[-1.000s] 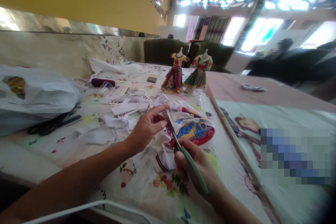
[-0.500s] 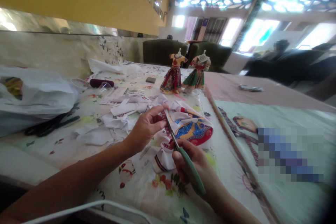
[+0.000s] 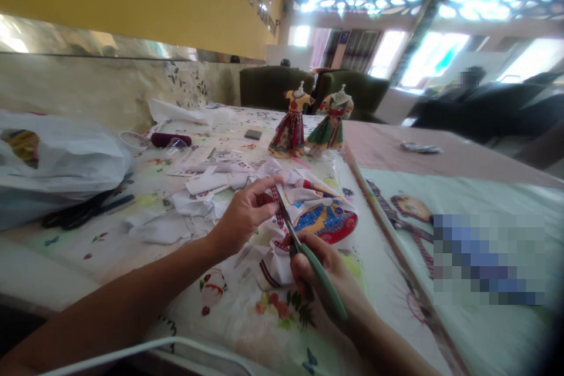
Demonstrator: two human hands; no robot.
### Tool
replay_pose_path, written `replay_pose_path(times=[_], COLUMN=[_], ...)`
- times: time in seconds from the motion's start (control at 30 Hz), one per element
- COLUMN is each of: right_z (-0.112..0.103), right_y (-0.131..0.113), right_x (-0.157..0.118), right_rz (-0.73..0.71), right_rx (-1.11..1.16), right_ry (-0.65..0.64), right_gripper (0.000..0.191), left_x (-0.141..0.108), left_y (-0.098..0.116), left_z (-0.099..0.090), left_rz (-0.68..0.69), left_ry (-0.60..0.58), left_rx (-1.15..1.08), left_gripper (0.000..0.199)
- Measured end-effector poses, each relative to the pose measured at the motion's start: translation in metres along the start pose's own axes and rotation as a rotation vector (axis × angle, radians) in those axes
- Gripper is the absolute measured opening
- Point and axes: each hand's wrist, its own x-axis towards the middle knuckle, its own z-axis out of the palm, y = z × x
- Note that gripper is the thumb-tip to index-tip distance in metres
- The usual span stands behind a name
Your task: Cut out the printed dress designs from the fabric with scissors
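Note:
My left hand point(image 3: 247, 214) pinches the upper end of a narrow red-and-white patterned strip point(image 3: 281, 218). Green-handled scissors point(image 3: 324, 282) are in my right hand point(image 3: 324, 264), their blades pointing up and left along the strip, with the tips close to my left fingertips. Behind the blades lies a blue, yellow and red printed piece point(image 3: 326, 217) on white material. Below my hands is a white piece with dark stripes point(image 3: 275, 270). White scraps point(image 3: 202, 200) are heaped to the left of my left hand.
Two small dressed figures, one maroon point(image 3: 291, 123) and one green point(image 3: 331, 123), stand at the back. At left are a white plastic bag point(image 3: 83, 153) and black-handled scissors point(image 3: 73, 214). Patterned pieces point(image 3: 412, 211) lie at right. A white cable point(image 3: 176, 341) crosses the near edge.
The scissors and my right hand have shifted very slightly. My left hand stays on the strip, and the rest looks the same.

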Motion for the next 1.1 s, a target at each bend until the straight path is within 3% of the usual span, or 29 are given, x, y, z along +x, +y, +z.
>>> replay_pose_path(times=[0.73,1.1], right_z=[0.0051,0.0026], right_y=[-0.0026,0.0015], right_x=[-0.0021,-0.0002], right_rz=[0.092,0.037], right_rx=[0.019,-0.02], right_ry=[0.035,0.041], right_gripper=[0.059,0.058], left_x=[-0.0005,0.002], left_y=[-0.0032,-0.0073], left_z=[-0.0012,-0.0037], left_rz=[-0.007,0.016], left_ry=[-0.009,0.006], left_rx=[-0.018,-0.039], left_gripper=[0.062,0.056])
